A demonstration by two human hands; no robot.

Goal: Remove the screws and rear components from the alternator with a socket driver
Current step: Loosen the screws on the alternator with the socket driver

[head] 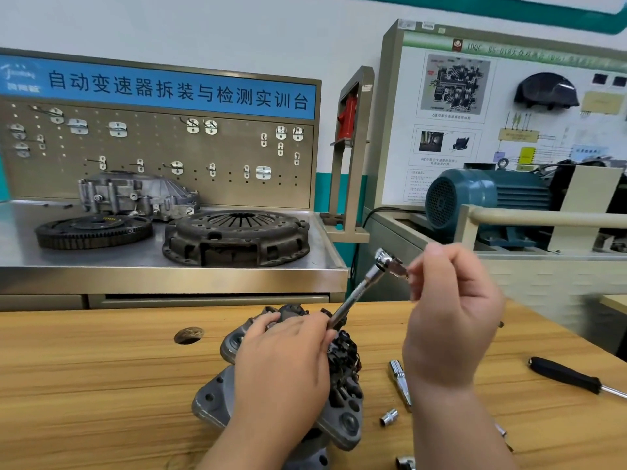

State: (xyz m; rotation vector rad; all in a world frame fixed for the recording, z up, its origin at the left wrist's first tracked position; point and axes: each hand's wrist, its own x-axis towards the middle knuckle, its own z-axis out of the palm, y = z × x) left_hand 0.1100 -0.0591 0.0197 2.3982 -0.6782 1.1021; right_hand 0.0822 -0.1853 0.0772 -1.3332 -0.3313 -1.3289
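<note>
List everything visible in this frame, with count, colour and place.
alternator: one, grey with black rear parts, on the wooden bench
socket driver: one, silver, tip at the alternator's rear
loose driver pieces: three, silver, bench right of the alternator
screwdriver: one, black handle, bench far right
flywheel: one, dark, steel table behind
clutch cover: one, dark, beside the flywheel
housing: one, grey, behind the flywheel
motor: one, teal, right stand
left hand: rests on the alternator
right hand: holds the socket driver's handle
</note>
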